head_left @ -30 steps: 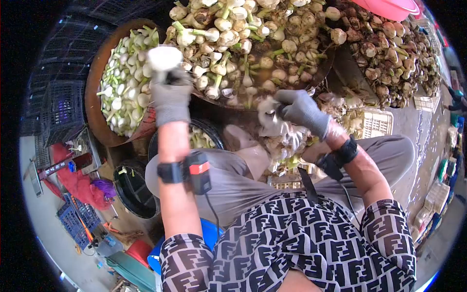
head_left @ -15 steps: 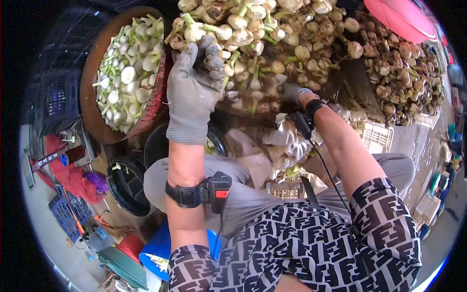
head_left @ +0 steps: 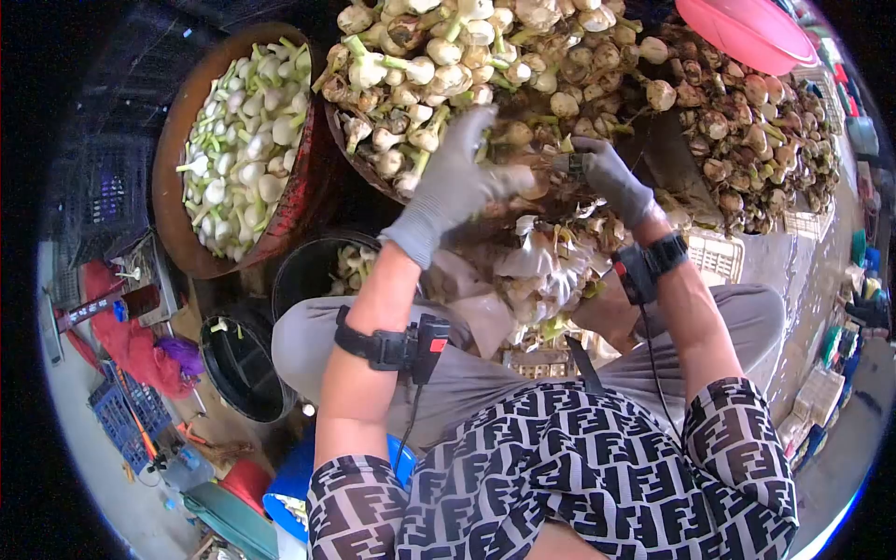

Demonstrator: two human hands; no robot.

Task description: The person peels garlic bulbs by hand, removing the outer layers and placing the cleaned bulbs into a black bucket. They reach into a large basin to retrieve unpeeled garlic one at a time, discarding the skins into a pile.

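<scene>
Both my hands wear grey work gloves and face each other over a heap of garlic bulbs (head_left: 448, 56) with cut green stems. My left hand (head_left: 453, 191) has its thumb raised and fingers stretched apart toward the right, slightly blurred. My right hand (head_left: 611, 177) is curled, its fingertips closed around a small, dark object that blur keeps me from naming. Between the hands lie brownish, wet-looking garlic bulbs, partly smeared by motion. Just below them is a pile of loose papery garlic skins (head_left: 546, 266), in front of my crossed legs.
A rusty round basin (head_left: 173, 210) at left holds trimmed white garlic. Black tubs (head_left: 294, 280) stand by my left knee, a blue bucket (head_left: 289, 485) lower down. Darker, soil-covered garlic (head_left: 747, 149) is heaped at right under a pink basin (head_left: 747, 33). A pale crate (head_left: 717, 257) sits near my right wrist.
My left hand has moved right and down from the heap's left side, its fingers spreading. My right hand has risen out of the dark middle area. Garlic now shows in the black tub at left.
</scene>
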